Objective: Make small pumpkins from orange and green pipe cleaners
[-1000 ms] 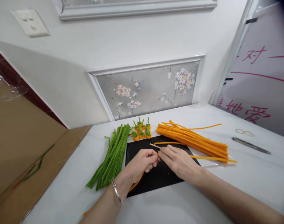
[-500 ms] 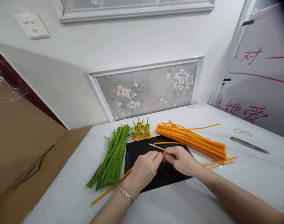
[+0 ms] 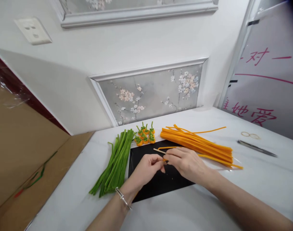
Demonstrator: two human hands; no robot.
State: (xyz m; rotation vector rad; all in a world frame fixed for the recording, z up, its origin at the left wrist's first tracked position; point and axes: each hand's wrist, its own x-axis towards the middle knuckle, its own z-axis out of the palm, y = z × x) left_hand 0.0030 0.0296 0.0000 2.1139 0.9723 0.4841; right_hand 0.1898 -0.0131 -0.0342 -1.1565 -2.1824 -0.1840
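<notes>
While the left hand (image 3: 147,168) is pinching a slim, fuzzy orange stem (image 3: 164,159), the right hand (image 3: 188,162) is gripping a thin pale stick (image 3: 159,151) above a rectangular black mat (image 3: 170,181), which is lying on a glossy white tabletop (image 3: 175,208) against a white, floral-panelled wall (image 3: 146,41).

Left hand (image 3: 147,168): a short stretch of orange strand (image 3: 164,159) is pinched.
Right hand (image 3: 186,161): pale stick (image 3: 159,151) is held above black mat (image 3: 160,181).
Green bundle (image 3: 116,163): laid on counter (image 3: 165,210), left of mat.
Orange bundle (image 3: 196,142): laid beyond right hand.
Green-and-orange pieces (image 3: 145,139): grouped between bundles.
</notes>
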